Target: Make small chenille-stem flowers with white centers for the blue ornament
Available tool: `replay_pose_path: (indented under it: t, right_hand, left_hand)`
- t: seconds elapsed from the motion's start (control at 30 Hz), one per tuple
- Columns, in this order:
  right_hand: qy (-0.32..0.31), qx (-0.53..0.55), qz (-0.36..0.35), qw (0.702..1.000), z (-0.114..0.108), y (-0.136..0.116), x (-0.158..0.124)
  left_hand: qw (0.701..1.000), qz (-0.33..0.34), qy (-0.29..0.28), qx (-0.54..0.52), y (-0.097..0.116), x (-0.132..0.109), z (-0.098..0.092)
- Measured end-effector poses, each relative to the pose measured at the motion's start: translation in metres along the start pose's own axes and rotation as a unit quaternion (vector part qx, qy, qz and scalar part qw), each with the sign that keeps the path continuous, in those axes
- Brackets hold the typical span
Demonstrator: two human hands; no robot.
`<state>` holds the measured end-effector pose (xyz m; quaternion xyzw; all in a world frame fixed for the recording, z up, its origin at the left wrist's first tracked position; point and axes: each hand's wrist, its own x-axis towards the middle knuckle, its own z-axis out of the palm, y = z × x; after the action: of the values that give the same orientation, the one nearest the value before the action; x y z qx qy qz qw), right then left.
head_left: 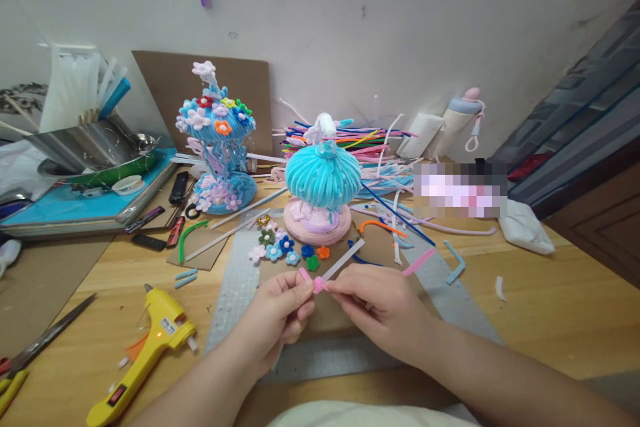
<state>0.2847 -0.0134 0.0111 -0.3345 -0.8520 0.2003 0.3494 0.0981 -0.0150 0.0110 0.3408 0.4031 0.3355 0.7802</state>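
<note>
Both hands work on one pink pipe cleaner (420, 261) above the cutting mat. My left hand (281, 305) pinches it near a short free end. My right hand (383, 300) pinches it close by, and its long tail sticks out behind that hand. A small curled pink loop sits between the fingertips. Just beyond lie several small pipe-cleaner flowers, among them an orange flower (324, 252) and a green flower (313, 263). A whitish stick (344, 260) slants behind the fingers. Behind them stands a turquoise domed pipe-cleaner piece (323, 175) on a pink round base (317, 227).
A yellow glue gun (155, 340) lies at the left, with scissors (50, 333) farther out. Back left stands a finished-looking flowered blue piece (216, 123). Loose pipe cleaners (345, 140) pile along the wall. A metal bowl (95, 140) and a bottle (457, 123) stand farther back.
</note>
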Motion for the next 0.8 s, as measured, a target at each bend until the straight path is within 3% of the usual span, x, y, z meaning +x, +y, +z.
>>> replay_pose_path:
  t: [0.1,0.23,0.3,0.4,0.47,0.6,0.8]
  right_hand:
    - [0.002,0.048,0.025,0.999,0.002,0.001,0.001]
    - [-0.03,0.179,0.14,0.973,0.001,0.007,0.006]
    - [-0.117,0.238,0.202,0.943,-0.001,0.012,0.007]
    - [-0.286,0.278,0.237,0.886,-0.002,0.02,0.006]
    - [-0.341,0.263,0.239,0.87,-0.002,0.022,0.005]
    - [-0.296,0.172,0.227,0.912,-0.003,0.015,0.005]
    - [-0.169,0.003,0.126,0.977,-0.013,0.0,0.007]
  left_hand:
    - [1.0,-0.005,-0.013,-0.009,0.001,-0.001,-0.001]
    - [0.998,0.01,-0.052,0.022,0.003,-0.004,-0.002]
    - [0.992,-0.001,-0.095,0.077,0.004,-0.006,-0.002]
    - [0.963,-0.053,-0.158,0.21,0.002,-0.01,-0.002]
    - [0.937,-0.066,-0.155,0.305,-0.002,-0.01,-0.002]
    - [0.915,-0.022,-0.06,0.399,-0.009,-0.004,-0.003]
    - [0.923,0.039,0.052,0.38,-0.007,0.004,-0.003]
